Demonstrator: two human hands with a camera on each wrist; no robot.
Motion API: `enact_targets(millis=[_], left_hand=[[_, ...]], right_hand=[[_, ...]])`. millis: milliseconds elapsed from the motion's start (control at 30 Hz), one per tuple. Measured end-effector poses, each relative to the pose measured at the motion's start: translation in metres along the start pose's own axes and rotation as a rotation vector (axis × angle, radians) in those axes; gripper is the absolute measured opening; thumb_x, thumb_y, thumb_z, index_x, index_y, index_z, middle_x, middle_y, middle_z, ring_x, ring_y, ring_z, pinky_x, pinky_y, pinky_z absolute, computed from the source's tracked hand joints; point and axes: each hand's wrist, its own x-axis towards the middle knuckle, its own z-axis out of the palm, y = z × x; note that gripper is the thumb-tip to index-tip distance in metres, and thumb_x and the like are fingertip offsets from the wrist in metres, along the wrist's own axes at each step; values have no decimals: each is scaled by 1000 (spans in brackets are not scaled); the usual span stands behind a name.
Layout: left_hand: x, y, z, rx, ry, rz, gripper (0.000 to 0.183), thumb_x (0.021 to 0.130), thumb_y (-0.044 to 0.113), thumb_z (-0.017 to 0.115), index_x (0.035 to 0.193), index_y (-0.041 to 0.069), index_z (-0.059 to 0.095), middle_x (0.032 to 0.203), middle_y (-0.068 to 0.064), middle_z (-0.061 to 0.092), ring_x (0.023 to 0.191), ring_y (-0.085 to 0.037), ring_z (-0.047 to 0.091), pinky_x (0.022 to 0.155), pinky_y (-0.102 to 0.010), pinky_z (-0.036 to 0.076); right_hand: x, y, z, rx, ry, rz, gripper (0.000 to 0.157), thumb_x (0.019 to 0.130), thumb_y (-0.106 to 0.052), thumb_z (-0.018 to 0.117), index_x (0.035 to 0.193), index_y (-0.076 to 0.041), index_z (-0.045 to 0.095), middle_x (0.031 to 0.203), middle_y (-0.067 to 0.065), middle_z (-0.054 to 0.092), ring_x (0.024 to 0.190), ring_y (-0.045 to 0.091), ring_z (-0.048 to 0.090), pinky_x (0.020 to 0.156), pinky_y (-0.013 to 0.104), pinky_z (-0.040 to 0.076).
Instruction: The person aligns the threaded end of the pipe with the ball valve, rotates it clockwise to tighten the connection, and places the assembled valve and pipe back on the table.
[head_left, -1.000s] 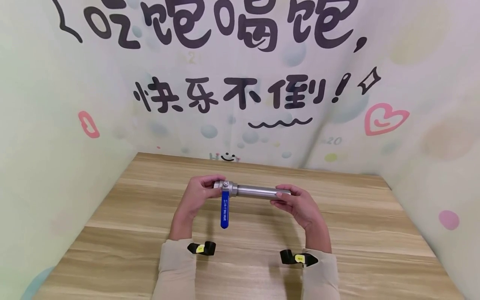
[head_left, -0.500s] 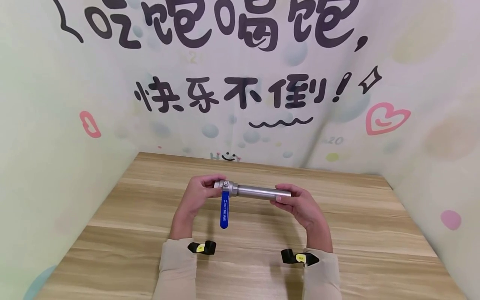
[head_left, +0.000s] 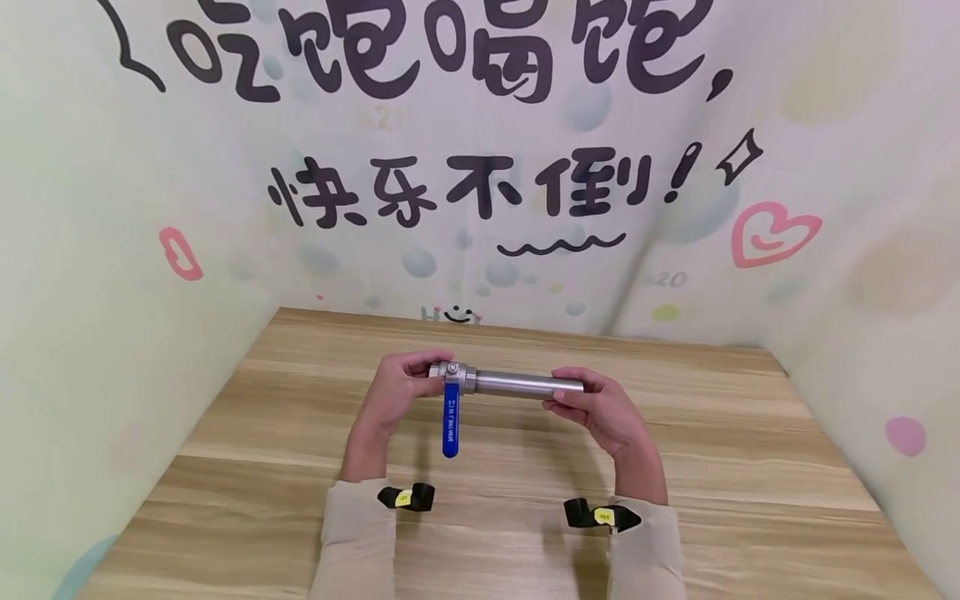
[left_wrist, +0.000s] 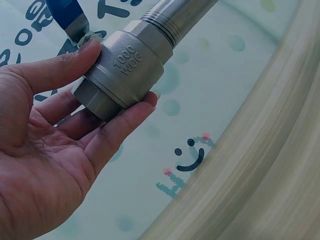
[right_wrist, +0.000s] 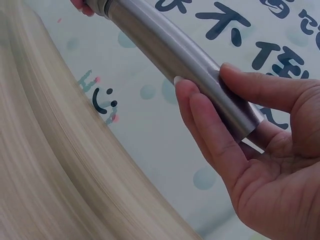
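Note:
A steel ball valve (left_wrist: 125,67) with a blue lever handle (head_left: 451,421) is joined to a plain metal pipe (head_left: 517,383), and both are held up above the table. In the head view the lever points toward the person. My left hand (head_left: 396,387) grips the valve body at its hexagonal outer end, thumb on one side and fingers around the other. Some pipe thread shows where pipe and valve meet in the left wrist view. At the pipe's free end my right hand (head_left: 600,408) holds it between thumb and fingers; the palm stays apart from it in the right wrist view.
A wood-grain table (head_left: 480,517) lies under both hands. Behind it stands a pale wall (head_left: 480,275) with dark lettering and coloured drawings, and side walls close in left and right. Black camera mounts (head_left: 408,497) sit on both sleeves.
Both hands keep their hold on the valve and pipe, almost still. The right thumb has shifted slightly on the pipe since one second ago.

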Motion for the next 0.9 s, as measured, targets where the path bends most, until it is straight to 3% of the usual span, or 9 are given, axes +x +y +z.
enact_targets(millis=[433, 667, 900], left_hand=[[0, -1, 1, 6, 21, -12, 33, 81, -9, 69, 114, -6, 67, 102, -11, 70, 82, -15, 66, 73, -29, 57], [0, 0, 1, 6, 19, -15, 33, 81, -8, 69, 113, -5, 68, 103, -13, 70, 84, -16, 67, 74, -29, 57], [1, -1, 1, 2, 11, -5, 34, 81, -8, 69, 114, -8, 66, 102, -13, 70, 83, -16, 66, 73, -29, 57]], right_hand=[[0, 0, 1, -2, 18, 2, 18, 92, 1, 62, 107, -8, 64, 103, 12, 61, 79, 21, 72, 77, 30, 58], [2, 1, 1, -15, 31, 12, 32, 92, -6, 65, 120, 7, 55, 99, 12, 64, 79, 20, 72, 77, 30, 58], [4, 2, 1, -17, 43, 16, 33, 93, -7, 65, 120, 9, 54, 97, 13, 65, 78, 21, 72, 75, 29, 59]])
